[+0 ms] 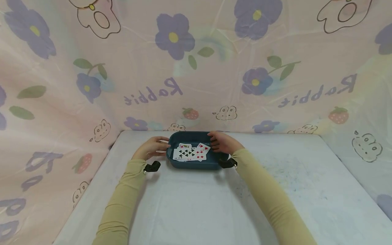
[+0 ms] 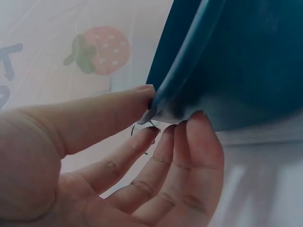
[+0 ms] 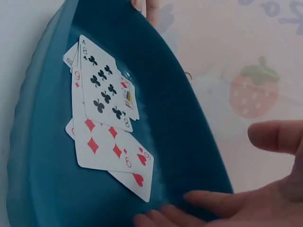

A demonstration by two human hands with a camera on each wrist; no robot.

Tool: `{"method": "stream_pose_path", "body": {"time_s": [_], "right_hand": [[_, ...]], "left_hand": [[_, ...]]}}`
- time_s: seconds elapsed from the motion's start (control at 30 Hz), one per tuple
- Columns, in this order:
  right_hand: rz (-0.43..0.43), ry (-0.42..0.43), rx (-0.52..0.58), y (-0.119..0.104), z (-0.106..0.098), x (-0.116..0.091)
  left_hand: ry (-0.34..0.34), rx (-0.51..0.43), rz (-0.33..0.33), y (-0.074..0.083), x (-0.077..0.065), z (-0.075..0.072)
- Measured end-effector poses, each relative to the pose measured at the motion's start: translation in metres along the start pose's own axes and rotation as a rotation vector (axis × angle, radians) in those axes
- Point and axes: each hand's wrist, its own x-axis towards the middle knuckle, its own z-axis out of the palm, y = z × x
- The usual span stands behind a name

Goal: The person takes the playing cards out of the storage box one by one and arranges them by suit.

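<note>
A dark blue-green plastic basin stands on the white table, with several playing cards lying face up inside it. The eight of clubs is on top, over a diamond card and a heart card. My left hand pinches the basin's left end, thumb on the rim and fingertips underneath in the left wrist view. Over the basin's right end is my right hand, fingers loosely extended and thumb apart; it holds nothing.
White cloth covers the table. A pink curtain printed with flowers and rabbits hangs behind it and along both sides. The basin is near the table's back edge. Each wrist wears a black camera mount.
</note>
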Motion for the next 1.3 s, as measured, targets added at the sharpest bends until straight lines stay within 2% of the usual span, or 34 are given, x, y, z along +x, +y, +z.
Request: {"method": "stream_pose_path", "body": {"time_s": [0.13,0.33,0.67,1.03,1.3], "right_hand": [[0.026,0.028,0.021,0.003,0.000,0.003],[0.030,-0.010,0.069,0.006,0.005,0.003],[0.034,-0.073,-0.043,0.008,0.022,0.007],[0.054,-0.179,-0.009,0.009,0.039,0.015],[0.068,-0.204,-0.050,0.009,0.041,0.023]], "left_hand": [[-0.003,0.007,0.013,0.000,0.000,0.000],[0.006,-0.003,-0.004,-0.001,0.002,0.000],[0.000,0.006,0.002,-0.001,-0.001,-0.001],[-0.004,0.012,0.004,-0.001,-0.001,0.001],[-0.009,0.005,0.012,-0.003,0.000,-0.002]]}}
